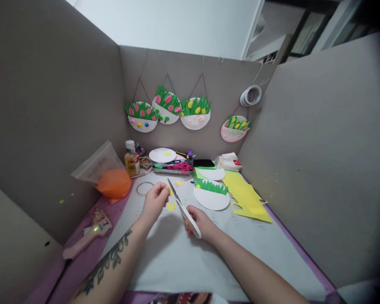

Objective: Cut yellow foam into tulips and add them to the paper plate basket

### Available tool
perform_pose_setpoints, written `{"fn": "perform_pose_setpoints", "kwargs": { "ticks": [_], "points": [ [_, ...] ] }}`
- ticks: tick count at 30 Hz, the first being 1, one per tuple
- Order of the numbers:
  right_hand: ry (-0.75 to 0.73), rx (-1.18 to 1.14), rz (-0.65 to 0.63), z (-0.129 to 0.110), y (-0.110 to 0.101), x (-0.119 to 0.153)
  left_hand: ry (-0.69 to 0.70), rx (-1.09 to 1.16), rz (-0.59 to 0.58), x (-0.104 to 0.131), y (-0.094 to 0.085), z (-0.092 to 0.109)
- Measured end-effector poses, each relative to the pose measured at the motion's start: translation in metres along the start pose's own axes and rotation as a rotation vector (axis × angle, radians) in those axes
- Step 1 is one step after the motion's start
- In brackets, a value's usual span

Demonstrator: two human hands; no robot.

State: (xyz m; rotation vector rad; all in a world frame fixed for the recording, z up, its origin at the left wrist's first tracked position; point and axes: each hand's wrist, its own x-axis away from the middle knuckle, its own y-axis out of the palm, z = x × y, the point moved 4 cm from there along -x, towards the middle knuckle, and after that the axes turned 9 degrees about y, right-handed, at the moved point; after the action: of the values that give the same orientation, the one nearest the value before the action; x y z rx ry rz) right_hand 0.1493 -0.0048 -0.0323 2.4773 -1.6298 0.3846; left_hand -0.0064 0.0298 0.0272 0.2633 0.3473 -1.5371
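My right hand [199, 221] is closed around the white handles of a pair of scissors [184, 210], whose blades point up and to the left. To their left, my left hand [156, 198] is closed, with fingertips pinching near a bit of yellow paper [170, 191]; its grip is too small to make out fully. Another yellow piece [171, 206] lies just below on the white sheet. Right of the scissors rests a white paper half-plate pocket with green paper grass [211, 198]. A notched yellow sheet [251, 202] lies beyond it.
On the left are a pink glue gun [85, 242] with a green light, a bag of orange material [112, 183] and a bottle [132, 160]. A supply tray [172, 171] stands at the back. Decorated plates [195, 120] and tape rolls [251, 96] hang on the grey wall.
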Motion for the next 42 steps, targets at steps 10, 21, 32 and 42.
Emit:
{"fn": "perform_pose_setpoints", "kwargs": {
  "ticks": [10, 21, 32, 42],
  "points": [
    [0.011, 0.026, -0.07, 0.003, -0.002, 0.001, 0.006, 0.01, -0.04, 0.0, 0.001, 0.001],
    [-0.162, 0.076, 0.591, -0.017, -0.102, 0.001, 0.013, -0.069, -0.053, -0.001, 0.0, -0.004],
    [0.476, 0.735, 1.233, 0.025, -0.248, 0.02, -0.176, -0.072, -0.212, -0.001, 0.015, -0.027],
    [-0.274, 0.571, 0.815, -0.016, -0.132, 0.0, -0.125, -0.084, -0.295, 0.002, 0.02, -0.031]
  ]
}}
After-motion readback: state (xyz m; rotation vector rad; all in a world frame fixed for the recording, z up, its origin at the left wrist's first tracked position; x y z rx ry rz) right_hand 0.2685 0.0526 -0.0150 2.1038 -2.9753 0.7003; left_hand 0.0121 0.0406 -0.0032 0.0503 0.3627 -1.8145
